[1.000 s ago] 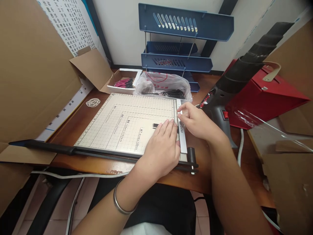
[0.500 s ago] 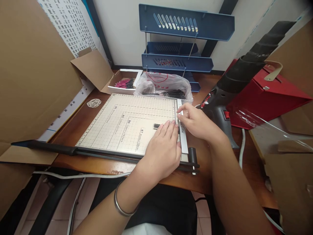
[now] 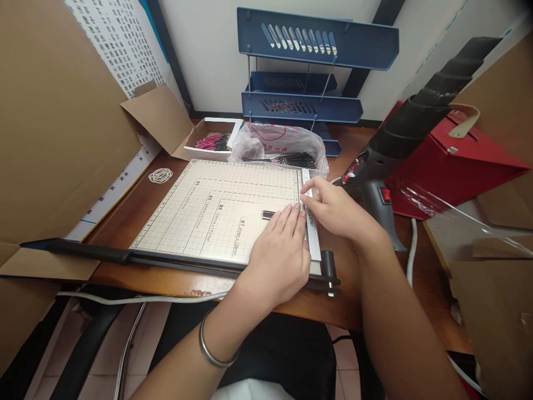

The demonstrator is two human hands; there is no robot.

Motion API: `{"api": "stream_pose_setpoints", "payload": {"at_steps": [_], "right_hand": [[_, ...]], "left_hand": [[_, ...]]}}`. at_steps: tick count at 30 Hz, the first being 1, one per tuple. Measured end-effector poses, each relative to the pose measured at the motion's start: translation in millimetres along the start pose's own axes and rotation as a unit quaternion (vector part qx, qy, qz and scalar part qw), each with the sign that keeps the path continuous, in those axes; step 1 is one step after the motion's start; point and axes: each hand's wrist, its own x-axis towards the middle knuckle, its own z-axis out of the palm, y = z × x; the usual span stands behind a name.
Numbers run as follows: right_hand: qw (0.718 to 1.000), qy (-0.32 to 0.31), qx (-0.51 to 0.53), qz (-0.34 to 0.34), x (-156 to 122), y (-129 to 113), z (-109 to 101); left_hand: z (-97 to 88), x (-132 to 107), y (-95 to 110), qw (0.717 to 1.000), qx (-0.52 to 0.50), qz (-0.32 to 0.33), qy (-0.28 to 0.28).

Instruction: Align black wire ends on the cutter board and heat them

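A cream paper cutter (image 3: 179, 216) with printed grid lines lies on the wooden desk, its dark blade arm (image 3: 91, 250) along the near edge. My left hand (image 3: 281, 250) rests flat on the board, fingers stretched out together. It covers most of a small bundle of thin black sticks (image 3: 267, 215), whose ends stick out left of the fingers. My right hand (image 3: 333, 205) is curled at the white edge rail (image 3: 313, 239), thumb and index finger drawn together there. Whatever is between those fingertips is hidden.
Behind the cutter sit a plastic bag (image 3: 287, 147) of black sticks and an open box (image 3: 214, 136) of pink and black ones. Rubber bands (image 3: 160, 176) lie at left. A black heat-gun-like tool (image 3: 383, 183) and red box (image 3: 458, 161) stand right. A blue rack (image 3: 316, 41) rises behind.
My left hand has shifted very slightly to the right on the board. My right hand and the things around stay nearly the same.
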Motion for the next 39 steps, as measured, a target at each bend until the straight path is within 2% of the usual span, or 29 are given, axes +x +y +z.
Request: {"api": "stream_pose_setpoints", "payload": {"at_steps": [10, 14, 21, 34, 39], "right_hand": [[1.0, -0.011, -0.024, 0.009, -1, 3, -2], [0.999, -0.021, -0.031, 0.001, -1, 3, -4], [0.998, -0.053, -0.038, -0.009, -3, -1, -5], [0.995, -0.06, -0.062, -0.046, -3, 0, -7], [0.995, -0.058, -0.064, -0.048, -4, -2, -8]], "left_hand": [[3.2, 1, 0, 1.0, 0.0, 0.0, 0.011], [3.9, -3, 0, 0.998, -0.011, -0.004, 0.054], [-0.1, -26, -6, 0.993, -0.025, -0.009, 0.114], [2.2, -24, -5, 0.996, -0.011, 0.01, 0.094], [-2.7, -25, -5, 0.996, -0.026, 0.007, 0.083]]}}
